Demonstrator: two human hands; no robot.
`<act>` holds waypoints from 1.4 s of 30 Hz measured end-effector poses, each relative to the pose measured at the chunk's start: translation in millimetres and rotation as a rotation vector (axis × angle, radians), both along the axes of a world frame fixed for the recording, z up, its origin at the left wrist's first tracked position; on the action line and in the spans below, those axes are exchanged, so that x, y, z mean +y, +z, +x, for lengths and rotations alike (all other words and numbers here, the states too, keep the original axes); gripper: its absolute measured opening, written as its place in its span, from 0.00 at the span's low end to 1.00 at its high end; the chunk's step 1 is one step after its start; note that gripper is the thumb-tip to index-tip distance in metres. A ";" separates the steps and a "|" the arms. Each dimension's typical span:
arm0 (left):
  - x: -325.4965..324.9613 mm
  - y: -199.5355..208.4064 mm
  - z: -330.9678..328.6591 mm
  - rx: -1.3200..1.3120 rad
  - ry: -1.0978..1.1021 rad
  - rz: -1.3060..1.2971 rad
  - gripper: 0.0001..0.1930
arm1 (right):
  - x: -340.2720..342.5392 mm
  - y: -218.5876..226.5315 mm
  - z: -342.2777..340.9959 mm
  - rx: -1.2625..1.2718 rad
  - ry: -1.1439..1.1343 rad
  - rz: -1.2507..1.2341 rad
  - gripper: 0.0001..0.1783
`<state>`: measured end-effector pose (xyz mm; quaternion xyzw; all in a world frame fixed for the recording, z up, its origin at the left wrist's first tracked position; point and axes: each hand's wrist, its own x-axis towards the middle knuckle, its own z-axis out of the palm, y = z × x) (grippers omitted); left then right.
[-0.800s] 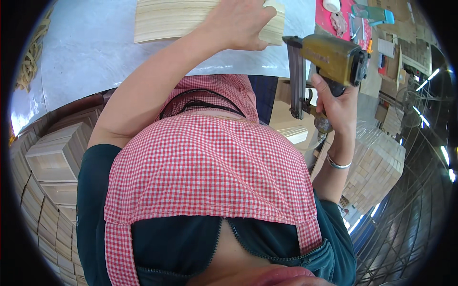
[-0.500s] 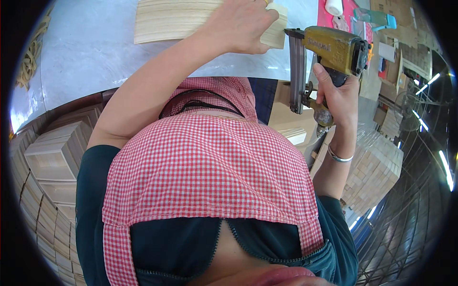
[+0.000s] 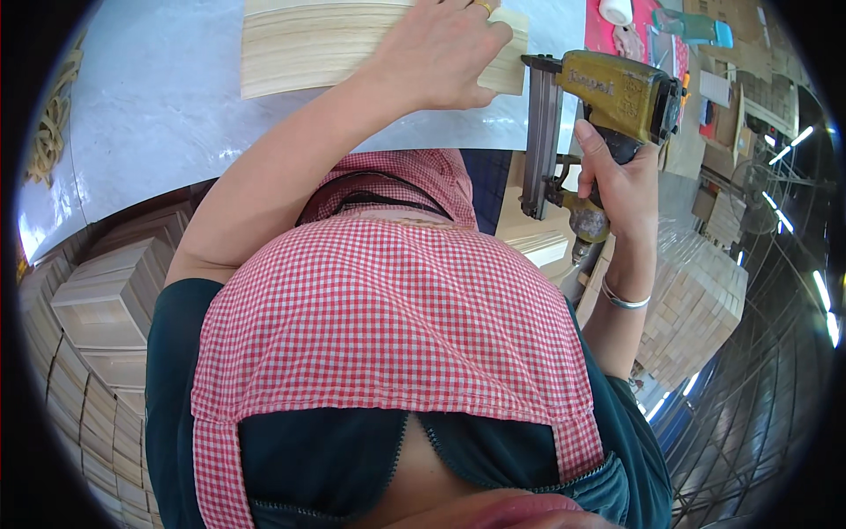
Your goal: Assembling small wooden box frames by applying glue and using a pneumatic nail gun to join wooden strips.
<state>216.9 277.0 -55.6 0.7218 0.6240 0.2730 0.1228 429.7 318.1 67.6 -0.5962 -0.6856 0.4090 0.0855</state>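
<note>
Far left of a pale wooden board (image 3: 304,53), a tangle of beige bands (image 3: 55,128) rests on the grey-white worktable (image 3: 159,97), while wooden boxes (image 3: 101,309) are stacked below and left of the board. The board itself lies flat on the table, its far edge cut off by the frame. A worker's left hand (image 3: 449,57) spans the board's right part, probably to steady it; its fingertips are out of view, so whether it grips or merely presses cannot be told, and the forearm hides some of the near edge. Just right of the board, a yellow nail gun (image 3: 617,88) is clasped by its handle in the right hand (image 3: 621,181), seemingly to bear its weight, its nose near the board's end. Farther right of the board sit a white roll (image 3: 615,11) and a teal item (image 3: 696,28), with stacked wood (image 3: 692,309) below
</note>
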 end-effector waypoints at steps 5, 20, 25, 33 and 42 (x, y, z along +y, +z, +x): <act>1.3 -3.4 -4.5 -0.006 -0.024 0.061 0.23 | 13.4 7.9 -4.5 -0.021 0.041 -0.003 0.14; 1.5 1.3 -10.4 -0.097 -0.076 -0.048 0.25 | 53.1 3.5 -33.0 -0.094 0.192 0.070 0.17; 2.5 0.8 -10.7 -0.103 -0.086 -0.057 0.26 | 62.2 11.0 -37.9 -0.152 0.226 0.049 0.18; 0.2 -14.7 -14.5 -0.113 -0.096 0.038 0.29 | 81.0 19.1 -39.9 -0.276 0.357 0.028 0.18; -108.3 10.7 -125.4 -0.024 0.127 -0.512 0.27 | 54.3 24.9 1.5 -0.116 0.262 0.072 0.17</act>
